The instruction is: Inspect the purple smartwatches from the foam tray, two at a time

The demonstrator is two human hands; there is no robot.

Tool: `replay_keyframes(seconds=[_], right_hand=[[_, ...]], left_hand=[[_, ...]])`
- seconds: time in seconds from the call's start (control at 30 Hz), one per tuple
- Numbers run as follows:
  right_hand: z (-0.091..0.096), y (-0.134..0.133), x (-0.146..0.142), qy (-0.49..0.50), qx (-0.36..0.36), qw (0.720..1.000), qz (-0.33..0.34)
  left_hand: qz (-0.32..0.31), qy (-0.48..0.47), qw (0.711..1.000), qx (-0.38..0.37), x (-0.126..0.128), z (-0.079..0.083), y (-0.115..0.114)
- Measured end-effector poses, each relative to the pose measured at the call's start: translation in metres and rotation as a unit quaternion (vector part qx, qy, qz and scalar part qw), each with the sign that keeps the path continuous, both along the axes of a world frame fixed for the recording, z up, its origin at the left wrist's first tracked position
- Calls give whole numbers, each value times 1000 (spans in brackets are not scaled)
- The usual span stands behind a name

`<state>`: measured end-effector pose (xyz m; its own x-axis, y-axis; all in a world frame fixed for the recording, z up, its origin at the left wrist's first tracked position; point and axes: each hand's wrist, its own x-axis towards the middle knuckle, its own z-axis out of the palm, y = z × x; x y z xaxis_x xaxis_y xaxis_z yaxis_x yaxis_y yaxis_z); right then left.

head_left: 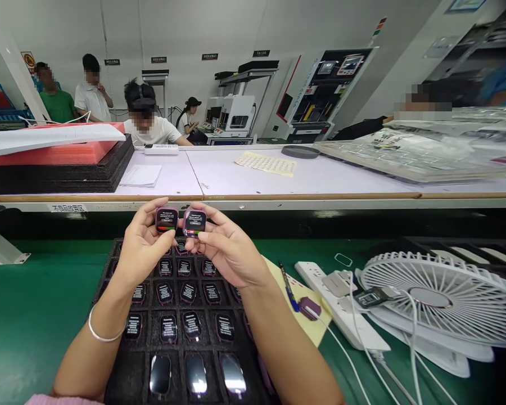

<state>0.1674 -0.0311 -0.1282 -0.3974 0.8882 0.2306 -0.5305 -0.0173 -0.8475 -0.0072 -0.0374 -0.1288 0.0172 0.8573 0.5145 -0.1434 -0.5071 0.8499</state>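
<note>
My left hand [145, 244] grips a smartwatch [167, 219] without a strap, thumb at its lower edge. Just beside it, my right hand [225, 242] pinches a second smartwatch [194, 221] between thumb and fingers. Both screens are lit with white text and a red and green strip near the bottom. Beneath my hands lies a black foam tray [145, 363] with rows of more watch bodies in its compartments. Several of those show white text, while the three in the nearest row [196, 374] have dark, shiny screens. My forearms hide part of the tray.
Right of the tray are a yellow sheet [320, 332], a pen [290, 289], a purple cabled piece [309, 307], a white power strip [341, 306] and a white fan [430, 298]. A raised shelf [219, 185] ahead carries foam stacks [59, 169] and clear trays [421, 152]. Other people are beyond.
</note>
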Motion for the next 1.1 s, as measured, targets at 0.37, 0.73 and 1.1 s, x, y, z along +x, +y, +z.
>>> replay_keyframes(seconds=[0.37, 0.73, 1.1], right_hand=[[-3, 0, -2, -24, 28, 998, -56], [-4, 4, -5, -27, 25, 995, -91], [-3, 3, -5, -22, 20, 995, -92]], left_hand=[[-44, 10, 999, 3, 2, 1, -5], [-57, -8, 998, -32, 5, 0, -5], [-81, -35, 995, -42, 4, 0, -6]])
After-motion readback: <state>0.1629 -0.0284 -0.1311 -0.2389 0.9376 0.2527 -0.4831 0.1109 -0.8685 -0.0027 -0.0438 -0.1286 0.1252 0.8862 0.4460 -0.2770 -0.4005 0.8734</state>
